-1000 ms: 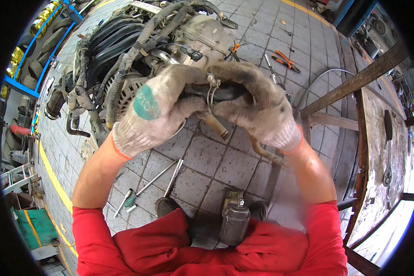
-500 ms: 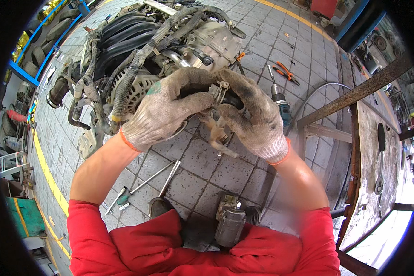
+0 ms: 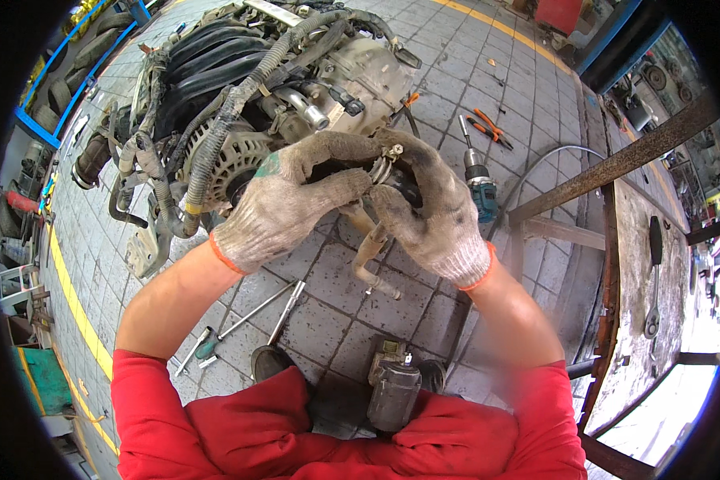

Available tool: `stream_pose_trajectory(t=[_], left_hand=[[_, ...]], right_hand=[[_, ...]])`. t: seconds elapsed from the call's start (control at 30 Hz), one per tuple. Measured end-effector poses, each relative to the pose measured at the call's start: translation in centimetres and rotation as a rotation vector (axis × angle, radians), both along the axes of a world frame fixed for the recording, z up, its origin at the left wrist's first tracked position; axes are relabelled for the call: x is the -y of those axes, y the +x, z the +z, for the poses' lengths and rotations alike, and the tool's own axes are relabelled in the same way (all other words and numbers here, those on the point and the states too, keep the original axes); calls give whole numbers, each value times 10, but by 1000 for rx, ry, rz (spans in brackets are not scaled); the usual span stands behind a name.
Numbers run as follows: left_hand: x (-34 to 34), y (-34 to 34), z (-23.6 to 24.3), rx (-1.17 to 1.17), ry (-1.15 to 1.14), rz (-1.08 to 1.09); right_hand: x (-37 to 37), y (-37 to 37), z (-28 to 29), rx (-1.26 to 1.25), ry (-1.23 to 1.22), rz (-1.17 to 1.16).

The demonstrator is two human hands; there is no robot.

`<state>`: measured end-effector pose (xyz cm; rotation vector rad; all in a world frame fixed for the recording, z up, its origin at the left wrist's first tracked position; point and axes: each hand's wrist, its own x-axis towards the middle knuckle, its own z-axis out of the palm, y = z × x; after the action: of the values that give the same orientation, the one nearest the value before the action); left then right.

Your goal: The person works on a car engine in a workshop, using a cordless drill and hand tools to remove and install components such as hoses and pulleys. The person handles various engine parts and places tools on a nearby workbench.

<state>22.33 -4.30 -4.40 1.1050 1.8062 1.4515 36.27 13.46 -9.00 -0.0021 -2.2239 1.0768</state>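
In front of the engine (image 3: 224, 84), both my gloved hands hold a black hose (image 3: 406, 190) with a metal hose clamp (image 3: 386, 166) around it. My left hand (image 3: 284, 188) is closed round its left part, thumb pressed by the clamp. Closed on the right part is my right hand (image 3: 436, 208), its fingers curled over the top and thumb beneath. Much of the hose is hidden by the gloves. Below my hands shows a dirty, bent tan pipe (image 3: 366, 260); whether it joins the hose I cannot tell.
A cordless drill (image 3: 480, 192) and orange-handled pliers (image 3: 490, 128) lie on the tiled floor to the right. Near my left foot are a ratchet (image 3: 206, 346) and a metal bar (image 3: 286, 312). A grey cylindrical part (image 3: 394, 392) stands between my legs. Rightward is a metal-framed board (image 3: 648, 264).
Both hands have shifted slightly, still gripping the hose. The clamp now shows more clearly above my left thumb, and the bent pipe hangs a little further down and left.
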Motion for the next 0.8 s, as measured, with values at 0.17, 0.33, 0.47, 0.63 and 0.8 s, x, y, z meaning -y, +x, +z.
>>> stream_pose_trajectory(t=[0.17,0.33,0.47,0.63,0.8], left_hand=[[2,-1,-4,-28,-16,-16],[21,-12,-2,-387,-58,98],[52,-48,15,-752,211,325],[90,-97,17,-926,203,626],[106,-110,-4,-1264,210,562]], right_hand=[[2,5,8,90,57,17],[-4,-5,17,48,228,-5],[-10,-36,15,-49,487,-56],[-23,-88,-29,-90,515,-89],[-7,-94,-33,-87,396,-152]])
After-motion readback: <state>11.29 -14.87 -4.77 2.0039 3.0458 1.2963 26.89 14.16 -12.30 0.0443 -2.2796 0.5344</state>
